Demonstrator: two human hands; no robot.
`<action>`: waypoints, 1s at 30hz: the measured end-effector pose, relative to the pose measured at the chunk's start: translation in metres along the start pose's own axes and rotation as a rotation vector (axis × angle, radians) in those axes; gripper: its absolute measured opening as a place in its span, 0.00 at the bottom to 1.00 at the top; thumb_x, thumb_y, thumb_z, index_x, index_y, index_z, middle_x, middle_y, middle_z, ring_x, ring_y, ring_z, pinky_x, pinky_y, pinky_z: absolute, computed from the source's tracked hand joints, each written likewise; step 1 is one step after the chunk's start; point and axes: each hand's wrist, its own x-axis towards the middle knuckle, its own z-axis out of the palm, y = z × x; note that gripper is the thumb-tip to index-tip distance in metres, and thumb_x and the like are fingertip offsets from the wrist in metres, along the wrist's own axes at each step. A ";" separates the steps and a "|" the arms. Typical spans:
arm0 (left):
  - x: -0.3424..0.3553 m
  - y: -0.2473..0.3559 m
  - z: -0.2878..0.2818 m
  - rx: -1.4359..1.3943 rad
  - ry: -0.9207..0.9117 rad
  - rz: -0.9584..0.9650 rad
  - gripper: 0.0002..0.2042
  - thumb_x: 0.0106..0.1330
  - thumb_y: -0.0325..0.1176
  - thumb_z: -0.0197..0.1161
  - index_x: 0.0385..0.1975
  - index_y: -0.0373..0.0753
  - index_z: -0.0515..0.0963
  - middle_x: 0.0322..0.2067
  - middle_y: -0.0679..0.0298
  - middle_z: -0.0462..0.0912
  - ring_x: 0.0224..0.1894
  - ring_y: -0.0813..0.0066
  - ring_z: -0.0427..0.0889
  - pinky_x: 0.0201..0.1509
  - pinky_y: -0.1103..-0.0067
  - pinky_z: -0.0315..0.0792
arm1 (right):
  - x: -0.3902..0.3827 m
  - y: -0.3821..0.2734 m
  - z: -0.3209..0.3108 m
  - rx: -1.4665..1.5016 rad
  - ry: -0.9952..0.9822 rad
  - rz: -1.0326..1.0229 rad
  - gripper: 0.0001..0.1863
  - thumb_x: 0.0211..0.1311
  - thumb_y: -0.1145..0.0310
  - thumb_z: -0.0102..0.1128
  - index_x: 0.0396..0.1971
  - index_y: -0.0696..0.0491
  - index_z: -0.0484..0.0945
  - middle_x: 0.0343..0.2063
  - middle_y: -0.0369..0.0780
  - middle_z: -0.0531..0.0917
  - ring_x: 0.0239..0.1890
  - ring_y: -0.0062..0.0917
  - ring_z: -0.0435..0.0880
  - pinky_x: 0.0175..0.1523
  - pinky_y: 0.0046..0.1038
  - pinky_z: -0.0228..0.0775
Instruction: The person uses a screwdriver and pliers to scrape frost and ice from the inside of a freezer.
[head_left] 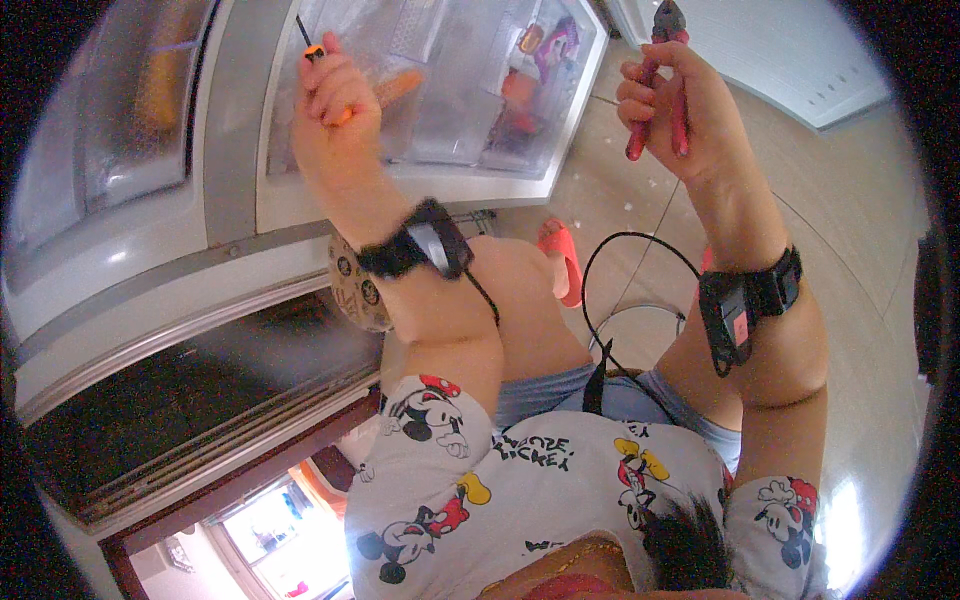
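My left hand (340,95) is raised at the upper left, its fingers wrapped round a screwdriver (315,52) with an orange and black handle. The dark shaft points up and to the left, in front of a cabinet with clear drawers (430,90). A blurred orange shape (398,88) shows beside that hand; I cannot tell whether it is a reflection. At the upper right my right hand (700,105) grips red-handled cutting pliers (668,22). Their dark jaws point upward and look closed. The two hands are well apart, and the pliers are over the tiled floor.
Coloured packages (525,85) show through the drawers. A white panel (800,60) stands at the upper right. Below my arms are a patterned round stool (358,285), my pink slipper (570,270) and a looping black cable (590,290). Small white bits lie on the tiles (640,200).
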 end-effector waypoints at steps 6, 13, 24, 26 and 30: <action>0.005 -0.008 0.005 0.041 -0.058 0.003 0.15 0.67 0.32 0.48 0.45 0.26 0.68 0.20 0.69 0.66 0.16 0.85 0.61 0.14 0.88 0.55 | -0.008 0.006 0.008 -0.040 -0.032 -0.087 0.12 0.58 0.71 0.51 0.31 0.56 0.56 0.27 0.38 0.65 0.21 0.17 0.61 0.23 0.17 0.56; -0.010 -0.013 -0.001 0.141 0.000 0.010 0.14 0.67 0.32 0.49 0.46 0.26 0.69 0.20 0.69 0.66 0.16 0.85 0.61 0.15 0.88 0.55 | -0.002 0.004 0.000 -0.057 0.017 -0.092 0.12 0.57 0.71 0.52 0.30 0.56 0.58 0.27 0.38 0.65 0.21 0.16 0.61 0.23 0.17 0.56; -0.008 -0.003 0.001 0.081 0.024 0.002 0.15 0.67 0.31 0.50 0.47 0.26 0.69 0.20 0.69 0.66 0.15 0.85 0.60 0.15 0.88 0.54 | -0.004 0.012 0.007 -0.039 0.046 -0.056 0.10 0.58 0.69 0.52 0.27 0.56 0.61 0.24 0.36 0.66 0.21 0.17 0.61 0.22 0.17 0.56; -0.013 -0.011 -0.001 0.109 0.039 -0.010 0.15 0.67 0.31 0.50 0.47 0.26 0.69 0.20 0.69 0.66 0.15 0.85 0.60 0.16 0.88 0.54 | -0.007 0.013 0.008 -0.043 0.058 -0.065 0.10 0.58 0.69 0.52 0.26 0.56 0.61 0.24 0.36 0.66 0.21 0.17 0.61 0.22 0.17 0.56; -0.016 -0.008 -0.007 0.231 0.028 0.064 0.15 0.67 0.31 0.50 0.48 0.26 0.69 0.21 0.69 0.67 0.15 0.85 0.59 0.16 0.88 0.54 | -0.010 0.014 0.007 -0.015 0.039 -0.059 0.10 0.58 0.69 0.51 0.25 0.55 0.61 0.24 0.36 0.66 0.21 0.17 0.61 0.22 0.17 0.56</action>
